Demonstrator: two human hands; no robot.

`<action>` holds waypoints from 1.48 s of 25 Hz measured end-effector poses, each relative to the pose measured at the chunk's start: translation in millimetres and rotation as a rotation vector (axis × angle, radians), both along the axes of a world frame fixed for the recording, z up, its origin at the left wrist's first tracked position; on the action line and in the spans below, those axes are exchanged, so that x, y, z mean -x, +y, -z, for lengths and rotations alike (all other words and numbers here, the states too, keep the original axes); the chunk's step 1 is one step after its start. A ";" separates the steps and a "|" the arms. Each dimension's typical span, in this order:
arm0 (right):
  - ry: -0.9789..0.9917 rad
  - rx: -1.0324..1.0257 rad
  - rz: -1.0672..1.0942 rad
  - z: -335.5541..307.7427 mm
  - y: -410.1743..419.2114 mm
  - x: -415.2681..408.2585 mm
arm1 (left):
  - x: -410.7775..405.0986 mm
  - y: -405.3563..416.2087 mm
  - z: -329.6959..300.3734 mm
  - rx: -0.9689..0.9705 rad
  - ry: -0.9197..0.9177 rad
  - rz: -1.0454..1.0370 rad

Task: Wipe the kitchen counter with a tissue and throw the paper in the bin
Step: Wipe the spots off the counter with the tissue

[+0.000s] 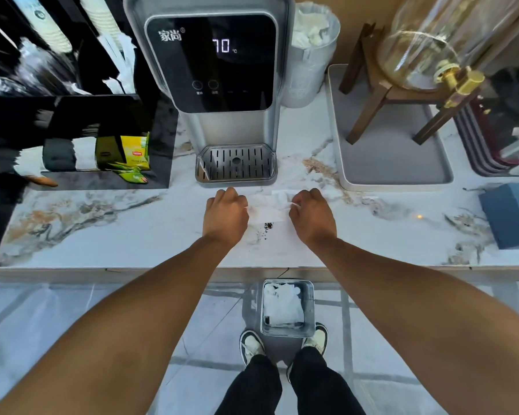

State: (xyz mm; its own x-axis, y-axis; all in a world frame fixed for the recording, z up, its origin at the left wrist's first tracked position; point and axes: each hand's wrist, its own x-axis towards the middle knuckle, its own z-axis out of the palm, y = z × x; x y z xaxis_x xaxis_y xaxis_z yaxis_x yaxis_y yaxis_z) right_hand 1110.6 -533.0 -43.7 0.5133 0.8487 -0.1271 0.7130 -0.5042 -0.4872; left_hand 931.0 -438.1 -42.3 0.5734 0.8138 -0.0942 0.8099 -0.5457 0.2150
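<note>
A white tissue (268, 208) is stretched flat over the marble counter (132, 226), just in front of the water dispenser. My left hand (226, 215) grips its left end and my right hand (311, 217) grips its right end, both fists closed. Dark crumbs (268, 225) lie on the counter right at the tissue's near edge, between my hands. On the floor below the counter edge stands a small grey bin (288, 332) with crumpled white paper inside, between my shoes.
A grey water dispenser (222, 85) with a drip tray stands behind the tissue. A grey tray (396, 172) with a glass drink jar on a wooden stand is at the right. A blue box (510, 214) sits far right. A black organiser with tea bags (132, 157) is at the left.
</note>
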 end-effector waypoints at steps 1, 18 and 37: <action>0.002 -0.005 0.007 -1.3 -0.6 0.6 | 1.1 0.3 -1.0 0.007 -0.018 0.005; 0.049 -0.008 -0.219 -9.4 20.1 21.8 | 59.3 1.4 22.4 -0.025 -0.022 0.038; 0.103 -0.156 0.068 14.9 21.3 30.7 | 62.8 1.9 38.8 -0.048 -0.150 0.038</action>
State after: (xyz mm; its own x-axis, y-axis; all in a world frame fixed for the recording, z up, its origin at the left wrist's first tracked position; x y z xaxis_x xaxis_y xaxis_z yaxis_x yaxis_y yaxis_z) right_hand 1079.9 -511.7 -58.7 0.5614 0.8260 -0.0512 0.6223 -0.4622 -0.6318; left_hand 868.2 -436.2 -81.0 0.6088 0.7926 0.0335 0.7491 -0.5883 0.3045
